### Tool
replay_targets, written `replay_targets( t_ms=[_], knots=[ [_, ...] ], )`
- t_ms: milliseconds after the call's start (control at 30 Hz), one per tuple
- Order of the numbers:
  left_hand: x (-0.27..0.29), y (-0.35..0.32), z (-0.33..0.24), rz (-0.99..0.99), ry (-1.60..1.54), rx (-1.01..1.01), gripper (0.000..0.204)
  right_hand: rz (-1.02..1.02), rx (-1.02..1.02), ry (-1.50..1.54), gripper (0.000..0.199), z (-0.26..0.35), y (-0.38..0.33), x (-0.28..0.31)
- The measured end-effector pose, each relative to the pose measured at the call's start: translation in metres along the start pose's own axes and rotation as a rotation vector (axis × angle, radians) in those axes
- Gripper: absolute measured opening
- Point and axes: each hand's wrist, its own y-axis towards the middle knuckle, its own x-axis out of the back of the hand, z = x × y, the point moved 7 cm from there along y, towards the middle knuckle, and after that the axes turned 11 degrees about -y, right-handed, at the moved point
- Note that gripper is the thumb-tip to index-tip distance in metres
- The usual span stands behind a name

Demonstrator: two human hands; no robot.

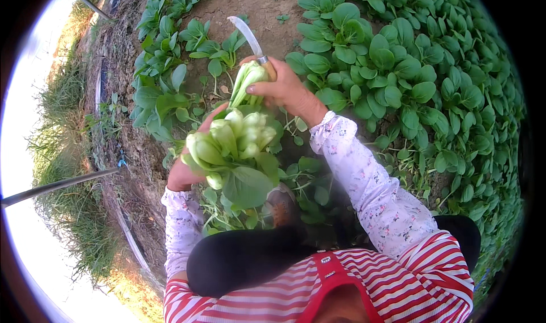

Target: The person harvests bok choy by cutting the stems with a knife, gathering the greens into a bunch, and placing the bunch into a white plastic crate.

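A bunch of bok choy (233,146) sits at the frame's centre, cradled from below by the left hand (187,166), fingers wrapped round its stalks. Just above it, the right hand (284,87) pinches a single bok choy (247,81) while clenching a knife (250,38), blade pointing to the upper centre. Bare soil (256,4) opens above the blade. Dense greens (409,78) crowd the right; a grassy edge, seemingly with hoses (62,183), runs down the left.

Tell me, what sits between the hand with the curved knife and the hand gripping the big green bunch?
In the head view, one pale-stemmed leafy plant, pinched by the right hand, lies just above the left hand's bunch of greens.
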Motion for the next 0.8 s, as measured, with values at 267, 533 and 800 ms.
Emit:
replay_targets(
  t_ms=[267,533,800],
  knots=[
    [0.042,-0.015,0.029,-0.068,-0.526,-0.091,0.072,-0.010,0.202,-0.284,0.060,0.075,-0.024,0.020],
    [-0.008,-0.009,0.099,0.050,-0.531,-0.011,0.079,0.004,0.055,0.308,0.072,0.016,-0.067,-0.015],
    [-0.015,0.007,0.108,-0.213,-0.608,0.014,0.050,-0.280,0.172,-0.093,0.040,-0.003,-0.037,-0.016]
  ],
)
